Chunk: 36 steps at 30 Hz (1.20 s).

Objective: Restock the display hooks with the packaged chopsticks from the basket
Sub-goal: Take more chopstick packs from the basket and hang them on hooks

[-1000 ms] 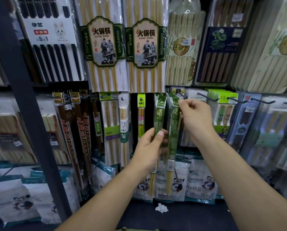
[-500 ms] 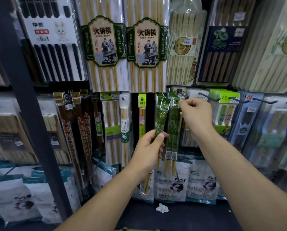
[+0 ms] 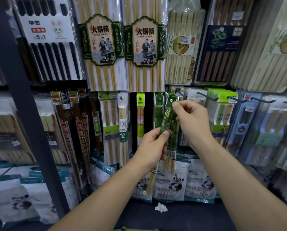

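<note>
A slim green chopstick pack (image 3: 166,116) is tilted in front of the middle display row, its top leaning right. My left hand (image 3: 153,147) grips its middle between thumb and fingers. My right hand (image 3: 192,120) pinches the pack's top end near its hang hole. Behind it, more green packs (image 3: 159,107) of the same kind hang on a hook. Black display hooks (image 3: 206,95) stick out just to the right. The basket is out of view, apart from a small olive edge at the bottom of the frame.
Large hot-pot chopstick packs (image 3: 104,47) hang in the row above. Other chopstick packs fill hooks left and right. Panda-print bags (image 3: 176,185) stand on the dark shelf below, with a crumpled white scrap (image 3: 161,207). A dark upright post (image 3: 22,100) crosses the left side.
The green pack in my left hand has tilted, its top swinging right. My right hand has moved from the hanging packs onto this pack's top end.
</note>
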Motion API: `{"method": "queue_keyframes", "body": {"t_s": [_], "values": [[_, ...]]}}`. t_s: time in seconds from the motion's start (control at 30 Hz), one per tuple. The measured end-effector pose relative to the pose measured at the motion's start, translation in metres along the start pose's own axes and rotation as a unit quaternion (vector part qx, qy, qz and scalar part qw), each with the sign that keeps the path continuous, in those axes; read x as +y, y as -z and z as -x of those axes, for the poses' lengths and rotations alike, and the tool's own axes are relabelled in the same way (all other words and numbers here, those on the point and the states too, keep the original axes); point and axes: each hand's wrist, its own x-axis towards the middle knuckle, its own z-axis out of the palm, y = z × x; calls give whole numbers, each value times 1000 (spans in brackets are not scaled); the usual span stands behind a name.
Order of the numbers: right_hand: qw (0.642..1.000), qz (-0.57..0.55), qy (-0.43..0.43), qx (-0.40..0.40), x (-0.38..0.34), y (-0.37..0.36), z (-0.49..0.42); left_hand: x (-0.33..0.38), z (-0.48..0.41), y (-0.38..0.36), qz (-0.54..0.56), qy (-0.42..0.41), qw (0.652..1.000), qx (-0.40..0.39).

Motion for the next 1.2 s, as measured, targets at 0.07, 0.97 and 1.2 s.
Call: {"method": "queue_keyframes", "body": {"t_s": [0.07, 0.97, 1.2], "values": [[999, -4, -28, 14, -1, 1, -6, 1, -2, -4, 5, 4, 1000, -9], [996, 76, 3, 43, 29, 7, -16, -12, -17, -8, -404, -138, 899, 98], [998, 55, -6, 1, 47, -1, -8, -20, -24, -20, -353, -127, 918, 126]]}}
